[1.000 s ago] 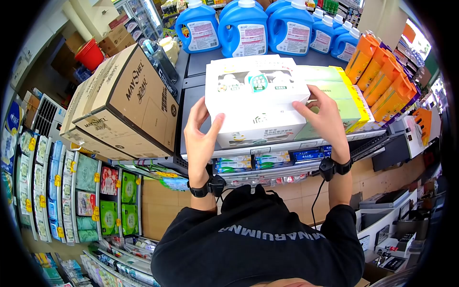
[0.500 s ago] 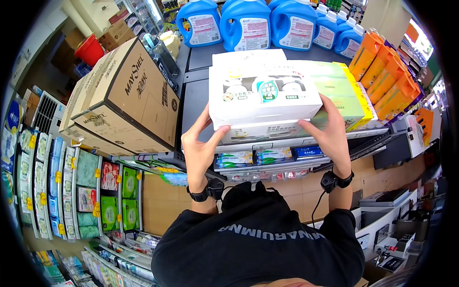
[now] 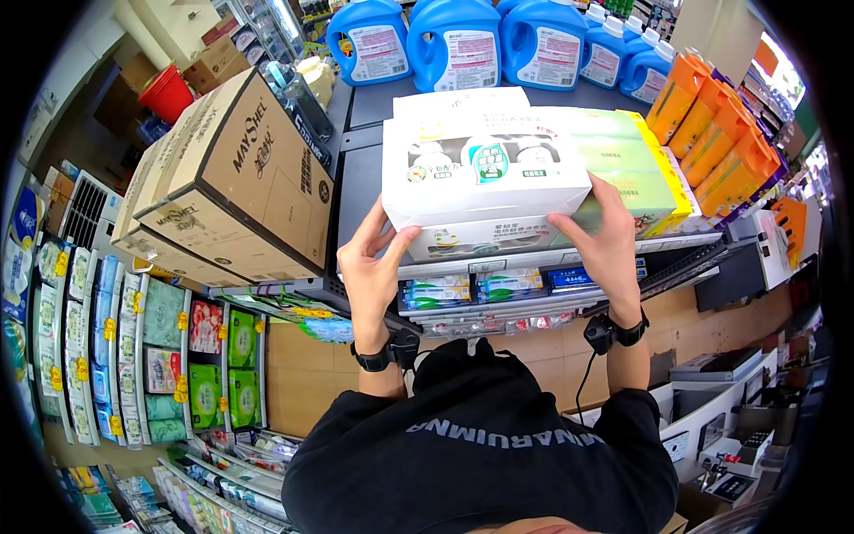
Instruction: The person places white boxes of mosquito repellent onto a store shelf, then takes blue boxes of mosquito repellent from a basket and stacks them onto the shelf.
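Note:
A white box (image 3: 480, 191) with a green label and dark windows lies between my two hands, on top of another white box (image 3: 498, 238) at the shelf's front edge. My left hand (image 3: 369, 262) grips its left side, thumb at the lower front corner. At the right side, my right hand (image 3: 607, 245) holds it the same way, thumb on the front near the seam between the boxes. The fingertips behind the box are partly hidden. Directly right of the white box are green boxes (image 3: 618, 165).
Blue detergent bottles (image 3: 455, 53) line the back of the shelf top (image 3: 360, 178). Large cardboard cartons (image 3: 240, 191) stand at the left, orange bottles (image 3: 729, 142) at the right. Toothpaste-like packs (image 3: 511, 285) fill a lower tier. Packed shelves (image 3: 182, 356) are at the lower left.
Both hands and the upper white box have shifted slightly left. More of the lower box's front shows beneath it.

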A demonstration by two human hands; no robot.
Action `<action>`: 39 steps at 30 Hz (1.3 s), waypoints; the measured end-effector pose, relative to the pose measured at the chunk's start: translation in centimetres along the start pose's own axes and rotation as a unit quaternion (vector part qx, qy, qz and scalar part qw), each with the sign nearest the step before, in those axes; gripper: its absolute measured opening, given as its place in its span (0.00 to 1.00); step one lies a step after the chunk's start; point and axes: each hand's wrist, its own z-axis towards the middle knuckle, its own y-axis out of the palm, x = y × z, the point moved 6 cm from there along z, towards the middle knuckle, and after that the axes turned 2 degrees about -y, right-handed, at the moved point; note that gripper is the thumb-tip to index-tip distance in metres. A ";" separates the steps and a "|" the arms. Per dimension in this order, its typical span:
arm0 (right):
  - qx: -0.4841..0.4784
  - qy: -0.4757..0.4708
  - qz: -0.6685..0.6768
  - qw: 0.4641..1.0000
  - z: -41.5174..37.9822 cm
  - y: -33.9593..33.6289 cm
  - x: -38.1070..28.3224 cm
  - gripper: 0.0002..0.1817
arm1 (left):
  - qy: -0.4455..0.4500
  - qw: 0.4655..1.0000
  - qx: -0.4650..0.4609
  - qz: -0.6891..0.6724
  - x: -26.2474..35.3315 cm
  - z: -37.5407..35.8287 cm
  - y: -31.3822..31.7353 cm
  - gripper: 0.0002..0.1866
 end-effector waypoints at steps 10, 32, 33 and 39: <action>0.012 -0.012 -0.048 0.999 0.4 -0.3 -0.2 0.33 | 0.011 0.998 -0.015 0.062 1.6 0.8 0.1 0.31; -0.023 0.034 -0.005 0.999 6.0 2.1 1.4 0.25 | -0.033 0.995 -0.033 0.088 0.6 5.8 1.1 0.30; -0.030 0.034 -0.015 0.999 6.0 2.2 1.6 0.26 | -0.030 0.994 -0.033 0.095 0.7 5.9 1.2 0.30; -0.013 0.032 0.002 0.999 5.3 2.0 1.3 0.27 | 0.007 0.995 -0.035 0.088 0.3 5.6 0.9 0.28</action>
